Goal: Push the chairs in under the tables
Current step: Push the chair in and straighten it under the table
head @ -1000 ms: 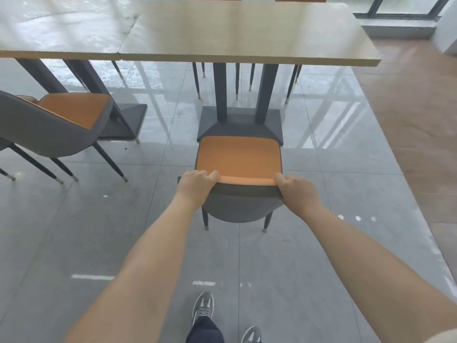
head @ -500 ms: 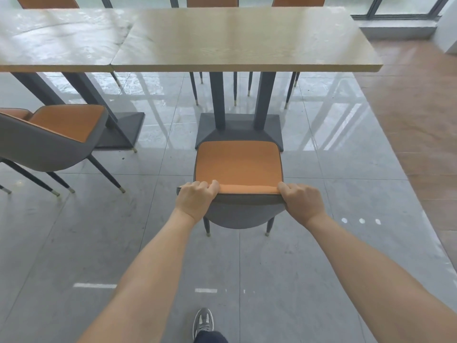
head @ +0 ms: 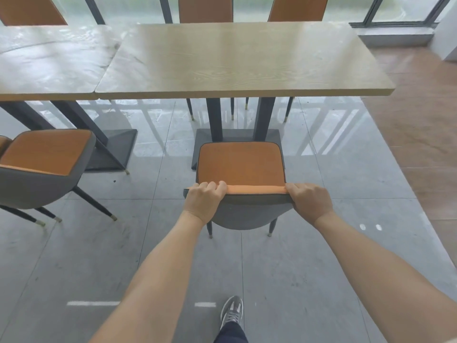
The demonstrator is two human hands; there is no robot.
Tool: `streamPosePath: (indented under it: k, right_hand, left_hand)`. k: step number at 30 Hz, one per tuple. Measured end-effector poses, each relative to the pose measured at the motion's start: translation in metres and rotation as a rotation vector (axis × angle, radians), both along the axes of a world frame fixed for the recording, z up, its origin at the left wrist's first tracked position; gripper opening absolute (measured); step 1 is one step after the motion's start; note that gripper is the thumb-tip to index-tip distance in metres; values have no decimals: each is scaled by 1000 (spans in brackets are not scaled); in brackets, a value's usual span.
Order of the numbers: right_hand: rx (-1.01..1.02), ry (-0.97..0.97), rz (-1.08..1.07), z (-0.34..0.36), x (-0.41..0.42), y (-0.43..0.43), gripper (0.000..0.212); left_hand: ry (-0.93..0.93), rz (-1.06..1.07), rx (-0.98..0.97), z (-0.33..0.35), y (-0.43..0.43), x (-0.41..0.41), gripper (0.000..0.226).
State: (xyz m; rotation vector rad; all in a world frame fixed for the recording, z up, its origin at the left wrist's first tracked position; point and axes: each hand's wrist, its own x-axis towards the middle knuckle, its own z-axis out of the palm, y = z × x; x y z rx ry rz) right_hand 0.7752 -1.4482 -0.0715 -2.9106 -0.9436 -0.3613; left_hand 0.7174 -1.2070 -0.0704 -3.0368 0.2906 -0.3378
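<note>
A grey chair with an orange seat [head: 240, 163] stands in front of me, facing a light wooden table [head: 242, 60]. My left hand [head: 204, 201] grips the left end of its backrest top and my right hand [head: 309, 201] grips the right end. The seat's front edge sits at the table's dark base [head: 237, 137], short of the tabletop's near edge. A second matching chair [head: 47, 167] stands to the left, pulled out from a neighbouring table [head: 49, 60].
Three orange-backed chairs [head: 205, 8] line the far side by the windows. The tables' dark pedestal legs [head: 264, 117] rise from flat bases. Grey floor tiles meet brown flooring [head: 425, 125] on the right. My shoe [head: 231, 311] is at the bottom.
The view has tilted up, showing more of the tabletop and the far chairs. Both hands keep their grip on the backrest, and the chair stays at the table base.
</note>
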Motion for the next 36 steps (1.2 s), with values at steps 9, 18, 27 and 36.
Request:
streamPosePath:
  k: [9, 18, 27, 36]
  right_hand:
    - [33, -44, 45, 26, 67, 19, 34]
    - [-3, -19, 54, -2, 26, 7, 32]
    - [15, -78, -29, -12, 7, 10, 32]
    - [75, -127, -27, -17, 31, 41, 34]
  left_hand:
    - [-47, -37, -43, 20, 24, 68, 29]
    - [-50, -83, -10, -3, 15, 24, 32]
    - [-99, -98, 3, -14, 14, 14, 29]
    - [-71, -89, 22, -9, 46, 48, 33]
